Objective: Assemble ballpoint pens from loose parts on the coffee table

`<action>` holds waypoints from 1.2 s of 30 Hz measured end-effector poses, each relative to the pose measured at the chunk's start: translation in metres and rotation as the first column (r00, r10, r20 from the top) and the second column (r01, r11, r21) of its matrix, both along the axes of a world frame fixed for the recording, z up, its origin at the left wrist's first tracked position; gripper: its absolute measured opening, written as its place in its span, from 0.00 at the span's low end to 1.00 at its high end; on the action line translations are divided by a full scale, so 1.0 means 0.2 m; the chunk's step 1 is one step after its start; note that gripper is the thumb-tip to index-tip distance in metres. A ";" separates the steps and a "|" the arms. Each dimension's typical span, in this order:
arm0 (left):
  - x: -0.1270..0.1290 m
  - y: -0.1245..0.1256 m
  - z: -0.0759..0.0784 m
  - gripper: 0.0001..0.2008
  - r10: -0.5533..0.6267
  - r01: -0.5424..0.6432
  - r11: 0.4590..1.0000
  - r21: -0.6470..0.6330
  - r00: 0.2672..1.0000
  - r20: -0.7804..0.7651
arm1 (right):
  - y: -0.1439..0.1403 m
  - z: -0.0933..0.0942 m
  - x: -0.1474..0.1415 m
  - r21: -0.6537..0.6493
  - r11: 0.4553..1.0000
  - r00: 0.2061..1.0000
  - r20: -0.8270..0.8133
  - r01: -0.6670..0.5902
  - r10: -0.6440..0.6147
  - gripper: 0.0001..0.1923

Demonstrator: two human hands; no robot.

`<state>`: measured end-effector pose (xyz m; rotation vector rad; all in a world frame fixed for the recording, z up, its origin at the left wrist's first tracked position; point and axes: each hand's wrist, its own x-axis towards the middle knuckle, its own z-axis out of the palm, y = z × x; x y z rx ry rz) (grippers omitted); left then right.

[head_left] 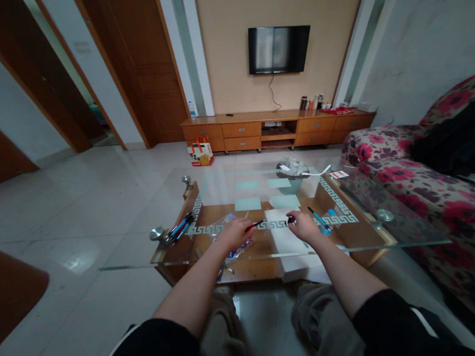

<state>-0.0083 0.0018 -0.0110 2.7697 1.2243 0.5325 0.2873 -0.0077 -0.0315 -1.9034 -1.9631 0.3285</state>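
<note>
Over the glass coffee table [250, 255], my left hand [238, 233] is closed around a dark pen [259, 222], whose tip points right toward the other hand. My right hand [305, 227] is pinched on a small dark piece [290, 220], too small to name surely. A gap separates the two hands. A blue and black pen [318, 217] lies just right of my right hand. Several more pens [180, 229] lie bunched at the table's left side. Clear plastic packaging [242, 250] shows beneath my left hand, partly hidden by it.
White box-like things [293, 262] show through the glass on the lower shelf. A basket [294, 178] is seen at the table's far side, with a card [339, 174] nearby. A flowered sofa [399, 176] stands right; a low TV cabinet [242, 135] and a carry bag [200, 154] are ahead.
</note>
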 end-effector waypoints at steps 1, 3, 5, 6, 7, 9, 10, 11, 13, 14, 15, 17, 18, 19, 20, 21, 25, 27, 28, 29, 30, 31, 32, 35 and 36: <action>0.00 0.00 0.00 0.15 -0.001 0.001 1.000 0.005 1.000 -0.001 | 0.00 0.00 0.00 -0.002 1.000 1.000 0.003 0.006 -0.006 0.20; 0.00 0.00 0.00 0.15 -0.003 0.003 1.000 0.016 1.000 -0.007 | -0.01 0.01 -0.02 0.019 0.999 1.000 0.005 0.029 -0.029 0.24; 0.00 0.00 -0.01 0.15 0.006 -0.005 1.000 0.022 1.000 -0.015 | -0.02 0.03 -0.03 0.086 0.995 0.998 -0.006 0.055 -0.055 0.27; 0.00 0.00 -0.01 0.14 0.012 -0.012 1.000 0.024 1.000 -0.020 | -0.03 0.05 -0.04 0.136 0.988 0.998 -0.017 0.068 -0.066 0.28; 0.00 0.00 -0.01 0.14 0.016 -0.015 1.000 0.027 1.000 -0.026 | -0.03 0.08 -0.06 0.190 0.979 0.997 -0.031 0.074 -0.069 0.28; 0.01 0.00 -0.01 0.13 0.011 -0.010 0.999 0.035 0.999 -0.038 | -0.04 0.13 -0.09 0.288 0.956 0.997 -0.063 0.061 -0.045 0.25; 0.01 0.00 -0.01 0.12 0.007 -0.005 0.999 0.039 0.999 -0.043 | -0.05 0.16 -0.11 0.315 0.948 0.997 -0.076 0.032 -0.008 0.21; 0.01 0.00 0.00 0.12 0.002 0.000 0.999 0.042 0.999 -0.048 | -0.05 0.18 -0.13 0.327 0.945 0.996 -0.086 -0.006 0.036 0.17; 0.02 0.00 0.01 0.11 -0.014 0.016 0.999 0.042 0.998 -0.053 | -0.07 0.21 -0.18 0.334 0.936 0.985 -0.091 -0.107 0.145 0.11; 0.03 0.00 0.01 0.10 -0.023 0.025 0.999 0.042 0.998 -0.055 | -0.08 0.22 -0.21 0.335 0.930 0.977 -0.087 -0.153 0.192 0.12; 0.03 0.00 0.02 0.10 -0.034 0.037 0.998 0.043 0.998 -0.059 | -0.09 0.23 -0.23 0.329 0.924 0.969 -0.084 -0.194 0.233 0.14; 0.04 0.00 0.03 0.09 -0.051 0.055 0.997 0.051 0.996 -0.074 | -0.10 0.23 -0.27 0.310 0.913 0.950 -0.076 -0.265 0.302 0.17; 0.05 0.00 0.03 0.08 -0.055 0.060 0.996 0.059 0.995 -0.082 | -0.11 0.22 -0.28 0.302 0.907 0.941 -0.072 -0.294 0.330 0.18; 0.06 0.00 0.04 0.08 -0.057 0.063 0.996 0.067 0.994 -0.090 | -0.11 0.22 -0.29 0.296 0.899 0.932 -0.067 -0.322 0.356 0.18; 0.06 -0.01 0.04 0.07 -0.058 0.066 0.995 0.076 0.994 -0.094 | -0.11 0.22 -0.31 0.288 0.892 0.923 -0.059 -0.348 0.379 0.18; 0.06 -0.01 0.04 0.07 -0.060 0.069 0.994 0.085 0.994 -0.096 | -0.11 0.21 -0.31 0.275 0.887 0.916 -0.048 -0.371 0.398 0.18; 0.06 -0.01 0.04 0.07 -0.080 0.088 0.991 0.103 0.994 -0.075 | -0.11 0.19 -0.34 0.143 0.888 0.898 0.026 -0.438 0.439 0.19; 0.06 -0.01 0.04 0.07 -0.092 0.097 0.991 0.094 0.994 -0.056 | -0.11 0.18 -0.35 0.080 0.891 0.894 0.048 -0.448 0.445 0.19; 0.06 0.00 0.04 0.07 -0.097 0.101 0.991 0.086 0.994 -0.048 | -0.11 0.17 -0.35 0.061 0.892 0.894 0.050 -0.447 0.445 0.19; 0.05 0.00 0.03 0.08 -0.101 0.104 0.991 0.079 0.994 -0.044 | -0.11 0.17 -0.36 0.045 0.894 0.895 0.050 -0.445 0.443 0.18; 0.05 0.00 0.03 0.08 -0.105 0.108 0.992 0.071 0.994 -0.043 | -0.10 0.17 -0.36 0.035 0.897 0.897 0.049 -0.441 0.440 0.17; 0.05 0.00 0.03 0.08 -0.111 0.113 0.991 0.065 0.993 -0.043 | -0.10 0.18 -0.36 0.029 0.899 0.899 0.049 -0.436 0.435 0.16; 0.05 0.01 0.02 0.09 -0.115 0.118 0.991 0.061 0.992 -0.044 | -0.10 0.18 -0.36 0.024 0.901 0.901 0.052 -0.433 0.431 0.16; 0.05 0.01 0.03 0.10 -0.124 0.128 0.990 0.059 0.991 -0.053 | -0.11 0.19 -0.36 0.036 0.907 0.907 0.060 -0.419 0.417 0.14; 0.05 0.01 0.03 0.11 -0.125 0.128 0.990 0.060 0.990 -0.058 | -0.11 0.20 -0.36 0.046 0.909 0.909 0.063 -0.414 0.411 0.14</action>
